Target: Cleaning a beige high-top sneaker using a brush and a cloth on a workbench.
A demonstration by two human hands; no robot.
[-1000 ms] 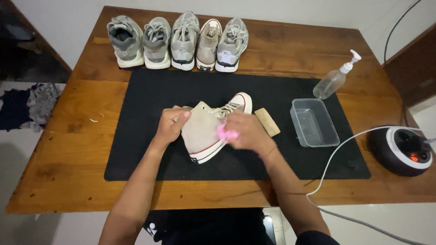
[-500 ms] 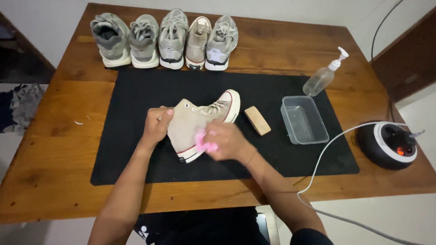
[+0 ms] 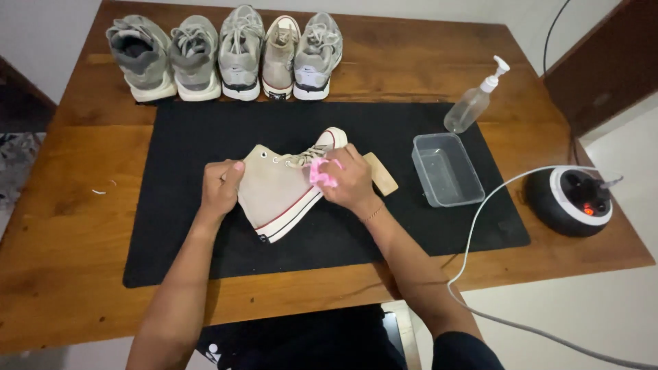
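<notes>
Along the far edge of the table [image 3: 62, 226] we see a row of five shoes [image 3: 236, 51], well apart from the work. In the middle of the black mat [image 3: 171, 226] lies the sneaker [image 3: 277, 192], a beige high-top on its side, toe pointing away and to the right.

Our left hand [image 3: 221, 186] grips the heel end, fingers curled over the collar, and this hold seems to us the key: it should pin the sneaker flat so that it cannot slide under the rubbing. Our right hand [image 3: 353, 179] is closed around a small pink cloth [image 3: 321, 173], pressed against the side near the laces and the sole edge. We judge that short, firm strokes along the canvas, kept off the laces, would serve best here.

Just beside the right hand lies a tan block [image 3: 381, 173]. Further right stand a clear tub [image 3: 447, 170], a pump bottle [image 3: 474, 99] and a round black device [image 3: 572, 200] with its cable.
</notes>
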